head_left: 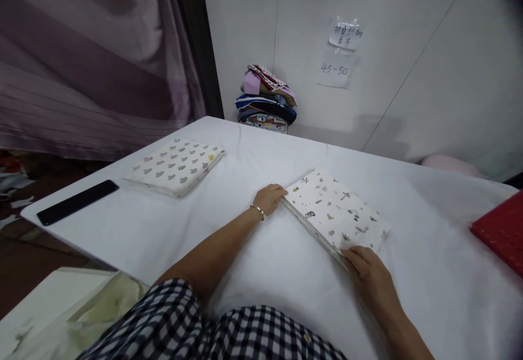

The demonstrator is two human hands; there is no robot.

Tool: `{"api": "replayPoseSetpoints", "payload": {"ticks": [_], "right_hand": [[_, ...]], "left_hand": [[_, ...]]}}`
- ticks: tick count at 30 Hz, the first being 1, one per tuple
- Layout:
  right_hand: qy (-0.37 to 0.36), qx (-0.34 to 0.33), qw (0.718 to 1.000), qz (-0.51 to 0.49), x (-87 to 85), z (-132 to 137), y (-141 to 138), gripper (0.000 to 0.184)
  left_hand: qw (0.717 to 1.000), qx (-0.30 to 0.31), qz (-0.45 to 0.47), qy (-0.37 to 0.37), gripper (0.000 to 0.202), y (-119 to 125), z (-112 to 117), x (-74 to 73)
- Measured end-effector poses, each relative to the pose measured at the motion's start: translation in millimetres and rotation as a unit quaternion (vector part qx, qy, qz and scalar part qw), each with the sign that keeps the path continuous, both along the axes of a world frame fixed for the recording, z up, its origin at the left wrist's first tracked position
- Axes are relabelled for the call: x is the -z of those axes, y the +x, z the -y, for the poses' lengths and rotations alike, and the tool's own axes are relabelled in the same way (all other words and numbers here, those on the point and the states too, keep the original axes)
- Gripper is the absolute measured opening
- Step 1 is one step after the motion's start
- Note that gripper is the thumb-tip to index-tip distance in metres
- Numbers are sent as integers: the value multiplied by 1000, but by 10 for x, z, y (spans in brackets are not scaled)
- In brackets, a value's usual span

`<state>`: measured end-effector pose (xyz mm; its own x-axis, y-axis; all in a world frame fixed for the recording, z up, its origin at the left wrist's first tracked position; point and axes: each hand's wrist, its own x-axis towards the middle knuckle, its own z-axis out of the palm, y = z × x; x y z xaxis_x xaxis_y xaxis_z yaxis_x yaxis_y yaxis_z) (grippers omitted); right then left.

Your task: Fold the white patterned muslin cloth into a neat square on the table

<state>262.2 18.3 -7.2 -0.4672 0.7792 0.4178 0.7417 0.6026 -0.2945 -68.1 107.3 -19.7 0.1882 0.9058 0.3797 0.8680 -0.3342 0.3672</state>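
A folded white cloth [333, 207] with small grey, green and yellow prints lies on the white-covered table [253, 158]. My left hand [269, 199] grips its far left corner, thumb and fingers closed on the edge. At the near corner my right hand [365, 270] pinches the same folded edge, its fingers on top. Layers of the fold show along the side between both hands. Farther left rests a second folded cloth [175, 165], white with grey mushroom-like prints, apart from either hand.
A black flat bar [77, 202] lies at the table's left edge. Something red [502, 232] sits at the right edge. Behind the table, folded fabrics [267, 101] are stacked by the wall, under paper notes [335, 69]. A purple curtain [93, 66] hangs at left.
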Motion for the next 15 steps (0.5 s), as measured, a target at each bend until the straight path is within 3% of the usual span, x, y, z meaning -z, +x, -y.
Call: {"api": "replayPoseSetpoints", "payload": {"ticks": [5, 10, 12, 15], "right_hand": [[21, -14, 1000, 14, 38, 35, 0, 23], [52, -3, 997, 62, 154, 149, 24, 42], [68, -2, 994, 88, 196, 158, 147, 44], [104, 5, 986, 127, 205, 30, 544, 42]], "left_hand": [[997, -10, 67, -44, 30, 19, 33, -6], [994, 2, 96, -57, 34, 10, 30, -9], [993, 11, 98, -58, 32, 15, 75, -33], [993, 56, 87, -64, 27, 136, 256, -82]]}}
